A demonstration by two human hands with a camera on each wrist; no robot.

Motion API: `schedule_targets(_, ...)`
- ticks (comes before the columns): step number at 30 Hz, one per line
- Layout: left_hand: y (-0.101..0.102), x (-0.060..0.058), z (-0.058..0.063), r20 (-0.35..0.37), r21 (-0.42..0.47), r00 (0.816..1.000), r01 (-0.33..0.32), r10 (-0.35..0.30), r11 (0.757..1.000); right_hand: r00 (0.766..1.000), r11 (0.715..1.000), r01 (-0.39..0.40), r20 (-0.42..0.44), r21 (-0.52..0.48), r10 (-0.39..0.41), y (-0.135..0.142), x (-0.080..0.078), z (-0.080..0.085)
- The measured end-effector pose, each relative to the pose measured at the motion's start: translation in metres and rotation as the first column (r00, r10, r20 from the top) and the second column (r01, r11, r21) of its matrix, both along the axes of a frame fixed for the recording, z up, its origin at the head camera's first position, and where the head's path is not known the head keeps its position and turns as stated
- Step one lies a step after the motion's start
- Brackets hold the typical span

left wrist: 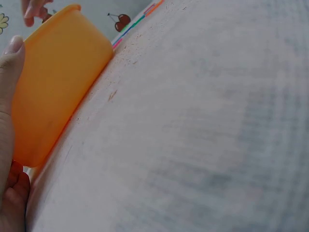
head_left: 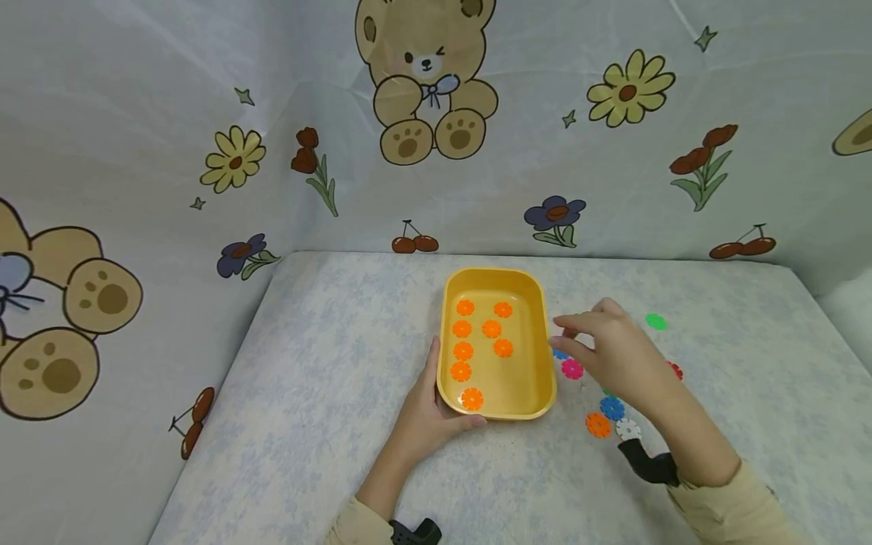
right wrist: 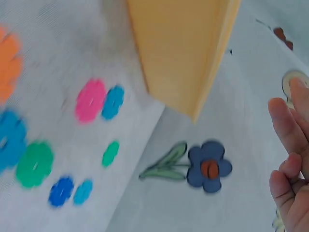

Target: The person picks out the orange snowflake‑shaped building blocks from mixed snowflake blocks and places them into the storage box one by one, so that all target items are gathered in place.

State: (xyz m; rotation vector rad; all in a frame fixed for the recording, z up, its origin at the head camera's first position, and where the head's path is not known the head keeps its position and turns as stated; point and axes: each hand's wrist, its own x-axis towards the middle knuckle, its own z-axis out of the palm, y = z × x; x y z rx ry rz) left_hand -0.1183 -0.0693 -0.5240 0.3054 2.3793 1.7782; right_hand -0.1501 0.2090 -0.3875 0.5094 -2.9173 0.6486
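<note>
A yellow plastic tray [head_left: 523, 382] stands on the table, its long side running away from me. My left hand [head_left: 424, 420] grips its near left corner, fingers along the left side and thumb at the front edge. Several orange flower-shaped discs [head_left: 463, 350] lie inside, most in a column on the left and others to their right. Over the tray's right rim hovers my right hand [head_left: 613, 352], thumb and index finger apart, with nothing visible between them. Beneath and beside that hand are a pink disc [head_left: 572, 369] and a blue disc [right wrist: 113, 102].
Right of the tray lie an orange disc [head_left: 598, 425], another blue disc [head_left: 611, 408], a white disc [head_left: 628, 429], a green disc [head_left: 656, 322] and a red disc [head_left: 675, 370] partly behind the right forearm. A patterned cloth [head_left: 531, 91] hangs behind the table [head_left: 327, 363].
</note>
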Motion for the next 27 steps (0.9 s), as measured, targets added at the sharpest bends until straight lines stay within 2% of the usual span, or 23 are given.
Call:
schedule_targets(5,0.000,0.000,0.000,-0.008,-0.008,1.000,-0.006,0.006,1.000,0.995,0.995,0.101,0.010,0.022,-0.101,0.043,0.027,-0.006)
schedule_targets(9,0.000,0.001,0.001,-0.009,-0.002,1.000,-0.007,0.007,1.000,0.979,0.985,0.156,0.120,0.074,-0.164,0.075,0.042,-0.024)
schedule_targets(13,0.001,0.000,0.002,-0.018,-0.002,1.000,0.000,0.000,1.000,0.954,0.979,0.147,0.243,0.138,-0.178,0.106,0.054,-0.045)
schedule_targets(17,0.000,0.000,0.001,-0.024,-0.006,1.000,0.000,0.000,1.000,0.919,0.975,0.131,0.346,0.180,-0.187,0.132,0.061,-0.064)
schedule_targets(21,0.000,0.000,0.001,-0.024,-0.005,1.000,-0.003,0.002,1.000,0.847,0.971,0.159,0.481,0.179,-0.227,0.149,0.066,-0.078)
schedule_targets(23,0.000,0.000,0.002,-0.024,-0.006,1.000,-0.004,0.004,1.000,0.828,0.973,0.155,0.513,0.173,-0.224,0.154,0.069,-0.083)
schedule_targets(24,0.000,0.000,0.002,-0.022,-0.007,1.000,-0.004,0.004,1.000,0.828,0.974,0.154,0.517,0.167,-0.219,0.156,0.071,-0.085)
schedule_targets(27,0.001,0.000,0.002,-0.018,-0.005,1.000,-0.003,0.003,1.000,0.849,0.978,0.137,0.490,0.155,-0.196,0.161,0.075,-0.090)
